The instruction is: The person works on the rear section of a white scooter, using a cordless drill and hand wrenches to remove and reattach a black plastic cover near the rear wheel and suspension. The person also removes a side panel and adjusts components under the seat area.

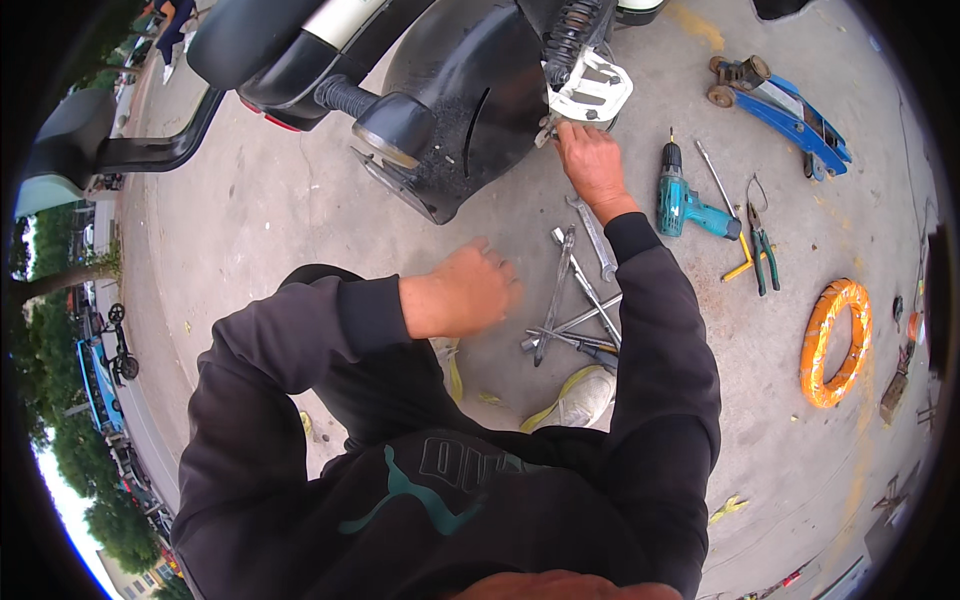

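Note:
My right hand [592, 168] reaches up to the white metal bracket [592, 92] below the coil spring [572, 35] of a scooter. Its fingers are closed at the bracket's lower edge, beside a small metal lug; what they grip is hidden. Left of it lies the scooter's black rear fender [455, 110]. Lower down, my left hand [465, 290] hovers over the ground with its fingers curled, slightly blurred; whatever may be inside them cannot be seen. Between my hands and my shoe, a combination wrench [593, 238] and several other metal tools [568, 300] lie in a loose pile.
A teal power drill [685, 200], green-handled pliers [762, 248] and a yellow-handled rod [738, 268] lie to the right. Beyond them are a blue floor jack [790, 118] and an orange wrapped ring [838, 342]. At far left are another vehicle's black part [160, 150] and trees.

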A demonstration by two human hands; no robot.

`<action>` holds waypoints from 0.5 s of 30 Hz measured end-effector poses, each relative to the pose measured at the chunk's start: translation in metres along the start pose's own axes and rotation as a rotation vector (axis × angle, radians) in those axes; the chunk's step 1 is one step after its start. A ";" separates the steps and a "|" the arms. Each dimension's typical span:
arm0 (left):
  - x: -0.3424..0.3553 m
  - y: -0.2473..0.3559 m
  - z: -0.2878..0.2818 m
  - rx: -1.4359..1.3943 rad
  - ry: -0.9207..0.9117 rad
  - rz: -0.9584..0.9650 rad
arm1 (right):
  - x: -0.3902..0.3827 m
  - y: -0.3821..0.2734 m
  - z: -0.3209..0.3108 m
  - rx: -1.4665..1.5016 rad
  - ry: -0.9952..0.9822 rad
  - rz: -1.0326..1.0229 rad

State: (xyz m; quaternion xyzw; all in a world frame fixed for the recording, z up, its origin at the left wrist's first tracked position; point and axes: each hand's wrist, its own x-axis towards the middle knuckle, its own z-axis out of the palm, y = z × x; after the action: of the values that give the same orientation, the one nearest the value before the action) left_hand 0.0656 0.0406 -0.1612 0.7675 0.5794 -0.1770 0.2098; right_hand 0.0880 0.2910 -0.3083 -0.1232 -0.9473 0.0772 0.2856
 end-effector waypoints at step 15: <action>-0.011 -0.029 -0.057 -0.101 0.566 -0.126 | -0.019 -0.040 0.014 1.167 0.027 1.224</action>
State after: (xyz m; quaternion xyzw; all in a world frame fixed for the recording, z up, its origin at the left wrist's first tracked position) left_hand 0.0361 0.0683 -0.1108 0.7374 0.6694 0.0606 0.0665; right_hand 0.0881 0.2460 -0.3211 -0.4480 -0.5183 0.6937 0.2226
